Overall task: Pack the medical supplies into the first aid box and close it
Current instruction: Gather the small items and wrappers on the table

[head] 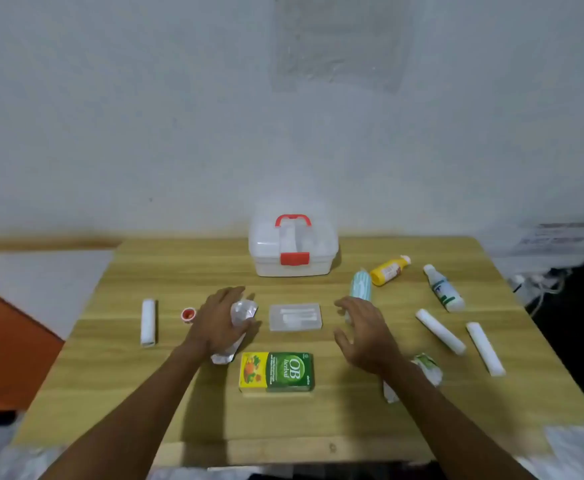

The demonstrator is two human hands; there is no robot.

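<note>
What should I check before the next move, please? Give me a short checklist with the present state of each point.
1. First aid box open to receive supplies: not ok, the lid is down.
2. Red latch fastened or free: cannot tell.
3. Left hand holds a supply: ok, it grips a crinkled clear packet.
4. Right hand free: ok, open and empty.
5. Supplies packed: not ok, the green box and yellow bottle lie on the table.

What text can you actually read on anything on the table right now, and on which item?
"OB herbal": on the green and yellow carton, printed sideways.
Smaller print on that carton: too blurred to read.
Yellow bottle: label there, unreadable.
White bottle with green label: unreadable.
First aid box: no text visible.
</note>
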